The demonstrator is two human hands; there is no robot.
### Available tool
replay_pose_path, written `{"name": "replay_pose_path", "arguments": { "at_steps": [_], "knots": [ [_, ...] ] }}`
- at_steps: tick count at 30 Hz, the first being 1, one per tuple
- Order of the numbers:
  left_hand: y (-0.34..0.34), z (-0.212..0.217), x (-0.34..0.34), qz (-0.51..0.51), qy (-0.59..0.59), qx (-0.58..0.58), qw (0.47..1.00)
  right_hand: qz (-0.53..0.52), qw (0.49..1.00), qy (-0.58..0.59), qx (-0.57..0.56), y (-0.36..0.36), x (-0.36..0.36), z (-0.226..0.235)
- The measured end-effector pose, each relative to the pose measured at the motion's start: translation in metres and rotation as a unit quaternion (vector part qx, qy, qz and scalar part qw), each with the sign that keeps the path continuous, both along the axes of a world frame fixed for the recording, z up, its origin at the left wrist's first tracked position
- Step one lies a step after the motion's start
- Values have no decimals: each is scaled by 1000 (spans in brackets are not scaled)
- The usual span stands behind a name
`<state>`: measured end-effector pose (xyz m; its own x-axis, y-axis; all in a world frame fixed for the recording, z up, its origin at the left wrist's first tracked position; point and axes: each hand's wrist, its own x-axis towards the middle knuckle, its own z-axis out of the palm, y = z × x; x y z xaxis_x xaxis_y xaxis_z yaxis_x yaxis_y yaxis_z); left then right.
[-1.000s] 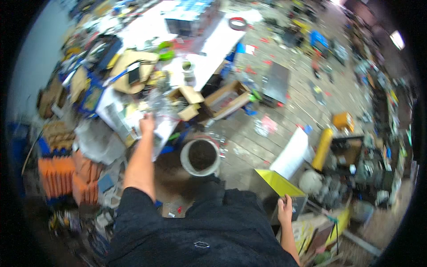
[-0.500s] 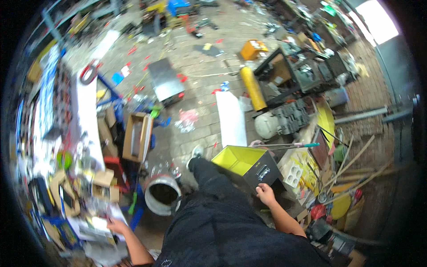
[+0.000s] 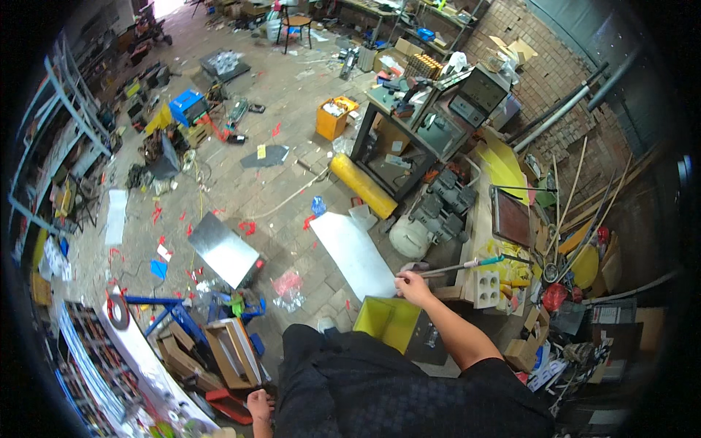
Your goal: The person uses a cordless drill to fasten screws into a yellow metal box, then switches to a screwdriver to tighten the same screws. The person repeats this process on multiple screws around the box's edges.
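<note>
My right hand (image 3: 413, 286) is closed around the near end of a long thin metal rod with a teal grip (image 3: 488, 261). The rod lies across a cluttered wooden bench to my right. Just below that hand stands a yellow open box (image 3: 385, 321), and a white socket block (image 3: 487, 287) sits to the right of the hand. My left hand (image 3: 258, 404) hangs low at the lower edge, beside cardboard boxes (image 3: 223, 354) and a red item (image 3: 228, 404). Nothing shows in it, and its fingers are too small to read.
A white panel (image 3: 354, 255), a yellow cylinder (image 3: 363, 186) and a grey motor unit (image 3: 431, 217) lie ahead on the brick floor. A metal sheet (image 3: 226, 250), an orange crate (image 3: 333, 119) and a blue box (image 3: 188, 106) lie further out. Long sticks lean at the right wall.
The view has swung from the cluttered table on the left toward the right bench. My right hand left the yellow box and took hold of the rod. My left hand dropped away from the table.
</note>
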<state>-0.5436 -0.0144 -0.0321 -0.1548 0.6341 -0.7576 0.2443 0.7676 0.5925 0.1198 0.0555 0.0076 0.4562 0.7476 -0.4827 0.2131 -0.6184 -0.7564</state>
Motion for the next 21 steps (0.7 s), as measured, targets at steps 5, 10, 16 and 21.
{"name": "replay_pose_path", "arguments": {
  "at_steps": [5,10,16,21],
  "knots": [
    [125,-42,-24,106,-39,-12,994,-25,998,15,63,115,26,4],
    [230,-49,-10,-28,25,-104,994,-135,989,21,54,198,40,40],
    [351,-84,1,-27,2,-90,996,-174,970,-130,109,293,126,35],
    [468,-67,26,32,-83,-32,996,-234,948,-140,164,424,215,53]
  ]
}}
